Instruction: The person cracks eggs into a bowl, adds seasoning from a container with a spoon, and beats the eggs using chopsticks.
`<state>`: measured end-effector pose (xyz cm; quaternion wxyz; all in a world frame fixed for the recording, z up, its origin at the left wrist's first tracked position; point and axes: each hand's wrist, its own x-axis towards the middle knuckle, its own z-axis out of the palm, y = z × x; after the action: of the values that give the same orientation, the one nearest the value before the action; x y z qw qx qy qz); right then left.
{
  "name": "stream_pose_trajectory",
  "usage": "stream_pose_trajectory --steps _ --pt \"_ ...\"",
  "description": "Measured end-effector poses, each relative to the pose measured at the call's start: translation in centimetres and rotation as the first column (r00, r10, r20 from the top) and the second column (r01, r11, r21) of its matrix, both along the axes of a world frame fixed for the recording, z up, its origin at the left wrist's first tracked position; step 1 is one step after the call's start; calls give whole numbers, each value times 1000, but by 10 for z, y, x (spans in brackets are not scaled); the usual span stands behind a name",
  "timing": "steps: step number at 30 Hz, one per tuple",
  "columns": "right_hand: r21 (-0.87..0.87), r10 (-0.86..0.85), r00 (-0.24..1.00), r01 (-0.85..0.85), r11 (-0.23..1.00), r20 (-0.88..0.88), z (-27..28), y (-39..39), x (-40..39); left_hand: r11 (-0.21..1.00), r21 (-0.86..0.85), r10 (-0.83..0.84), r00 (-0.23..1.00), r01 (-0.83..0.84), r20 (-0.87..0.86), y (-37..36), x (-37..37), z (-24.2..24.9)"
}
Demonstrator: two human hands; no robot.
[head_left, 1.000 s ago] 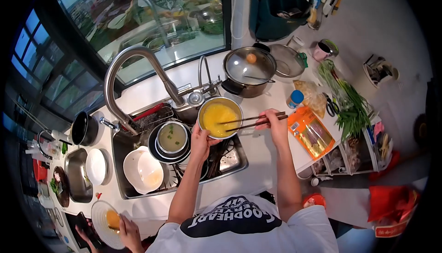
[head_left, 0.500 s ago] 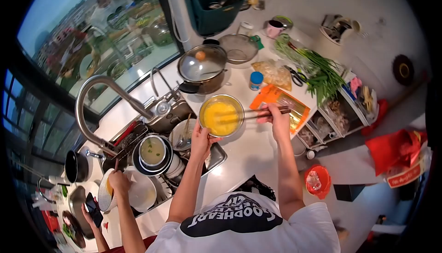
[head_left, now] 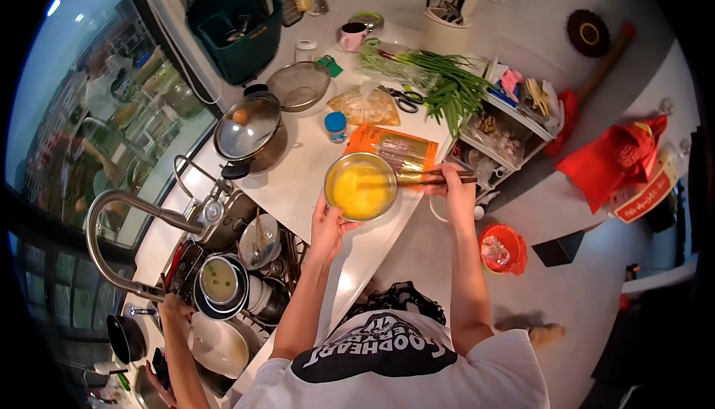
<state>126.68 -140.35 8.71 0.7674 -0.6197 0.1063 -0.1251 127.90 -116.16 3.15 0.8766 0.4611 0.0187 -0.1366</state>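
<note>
My left hand (head_left: 330, 229) holds a metal bowl (head_left: 392, 204) from below and to the left, its fingers at the rim. Yellow beaten egg (head_left: 356, 197) fills the lower part of the bowl. In my right hand (head_left: 456, 189) is a pair of chopsticks (head_left: 418, 177), gripped near the thick end. Their tips reach over the right rim into the egg and look blurred. Just beyond the bowl lies an orange packet (head_left: 372, 139) on the white counter (head_left: 302, 199). A blue-lidded jar (head_left: 336, 126) stands to the packet's left.
A lidded pot (head_left: 257, 141), strainer (head_left: 298, 85), scissors (head_left: 408, 98) and green onions (head_left: 454, 85) stand or lie farther back. Left is a sink with stacked bowls (head_left: 199, 297) and a faucet (head_left: 112, 200). Another person's hand (head_left: 175, 308) reaches in there. An orange-red bin (head_left: 514, 256) sits at right.
The view has swung, so the counter items sit farther left and the bowl now overlaps the orange packet's near edge. Both hands keep their hold on bowl and chopsticks.
</note>
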Motion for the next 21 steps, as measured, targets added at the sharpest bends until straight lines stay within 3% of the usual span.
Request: stream_pose_trajectory --steps 2,3,7,11,15,18,21 --pt "-28 -73 997 73 997 16 -1 -8 -6 1000 13 -25 1000 25 -1 -10 1 -1" --pt "-42 35 998 -36 998 -47 2 -15 -14 999 19 -38 999 39 -3 -16 0 -1" --pt "46 -184 981 181 982 60 -3 -26 -27 996 9 -89 996 89 3 -34 -1 -6" --pt "-11 -21 999 20 1000 -48 -7 -45 -48 992 6 -124 992 124 10 -45 -5 -4" --pt "46 -306 951 304 952 39 0 -42 -64 987 14 -161 987 161 1 -53 -15 -4" --pt "-4 -89 990 89 996 -109 4 -47 -84 986 20 -166 986 166 0 -58 -22 0" --pt "18 -296 955 296 955 28 2 -41 -91 980 9 -199 980 200 -13 -57 -32 2"
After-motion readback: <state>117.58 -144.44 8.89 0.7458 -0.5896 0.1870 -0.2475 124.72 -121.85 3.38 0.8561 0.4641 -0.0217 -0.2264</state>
